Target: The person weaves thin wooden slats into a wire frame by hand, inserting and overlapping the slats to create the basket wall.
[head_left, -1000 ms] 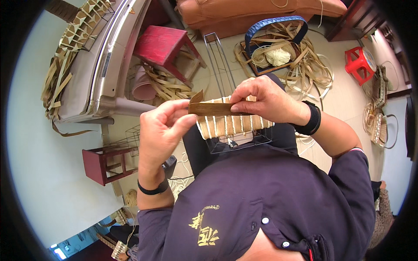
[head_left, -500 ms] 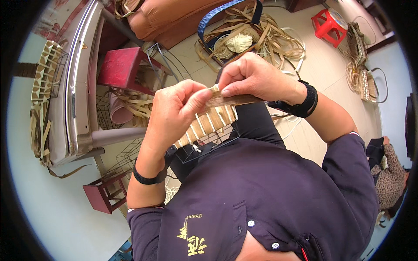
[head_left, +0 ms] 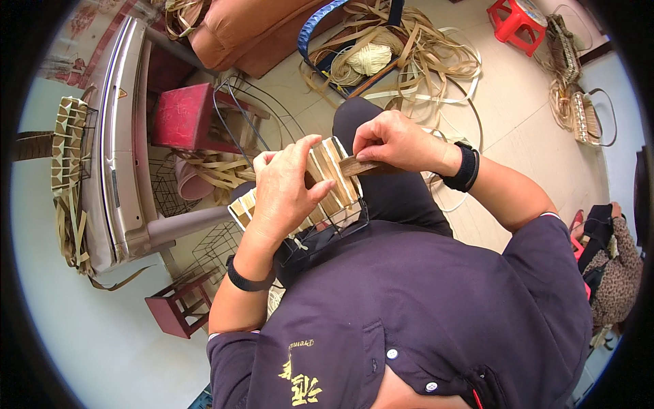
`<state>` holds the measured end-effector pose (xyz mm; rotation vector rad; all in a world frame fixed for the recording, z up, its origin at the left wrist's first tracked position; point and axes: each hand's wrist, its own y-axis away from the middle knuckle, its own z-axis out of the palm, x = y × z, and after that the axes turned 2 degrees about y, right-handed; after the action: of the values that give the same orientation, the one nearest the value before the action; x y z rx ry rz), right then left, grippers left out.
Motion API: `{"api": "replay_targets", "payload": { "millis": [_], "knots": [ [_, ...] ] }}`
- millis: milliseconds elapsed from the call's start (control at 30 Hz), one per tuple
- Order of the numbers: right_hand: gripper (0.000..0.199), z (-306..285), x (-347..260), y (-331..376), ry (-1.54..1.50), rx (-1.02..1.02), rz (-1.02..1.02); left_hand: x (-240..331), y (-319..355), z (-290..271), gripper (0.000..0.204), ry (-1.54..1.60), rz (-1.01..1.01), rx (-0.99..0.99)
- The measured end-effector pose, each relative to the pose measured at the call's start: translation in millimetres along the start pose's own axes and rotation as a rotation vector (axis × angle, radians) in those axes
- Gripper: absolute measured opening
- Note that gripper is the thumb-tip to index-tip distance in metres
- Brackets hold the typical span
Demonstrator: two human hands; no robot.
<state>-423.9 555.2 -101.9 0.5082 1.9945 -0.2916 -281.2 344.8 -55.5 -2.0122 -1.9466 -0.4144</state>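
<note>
On my lap lies a partly woven basket (head_left: 324, 178), a black wire frame with flat tan strips across it and white cord between them. My left hand (head_left: 289, 185) lies over its woven side, thumb and fingers spread across the strips and holding it. Just right of the basket, my right hand (head_left: 395, 142) pinches a flat brown strip (head_left: 357, 165) between thumb and fingertips. That strip reaches the basket's right end. The underside of the basket and part of my left fingers' contact are hidden.
Ahead, a container with a blue handle (head_left: 315, 28) holds a ball of cream cord (head_left: 371, 59) beside heaped tan strips (head_left: 436, 58). At left stand a red stool (head_left: 182, 116) and a grey metal-edged table (head_left: 126, 150). Another person (head_left: 613, 273) sits at far right.
My hands have moved apart; before, both pinched the strip together at the basket's rim. The left now rests over the woven side, and the right has shifted rightward and lower. The basket has tilted.
</note>
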Motion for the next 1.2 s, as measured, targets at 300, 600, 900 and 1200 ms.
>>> {"api": "replay_targets", "payload": {
  "millis": [300, 600, 900, 1200],
  "knots": [
    [0.010, -1, -15, -6, 0.084, -0.029, 0.033, 9, 5, 13, 0.066, -0.153, -0.017, 0.042],
    [0.009, 10, -21, -10, 0.002, -0.044, 0.065, 6, 6, 16, 0.067, -0.047, 0.010, 0.105],
    [0.008, 19, -19, -6, -0.002, 0.094, 0.006, -14, 7, 4, 0.037, 0.105, 0.001, 0.049],
    [0.012, 29, -11, -15, -0.112, 0.114, 0.031, -7, 5, -1, 0.033, 0.045, 0.085, 0.000]
  ]
}}
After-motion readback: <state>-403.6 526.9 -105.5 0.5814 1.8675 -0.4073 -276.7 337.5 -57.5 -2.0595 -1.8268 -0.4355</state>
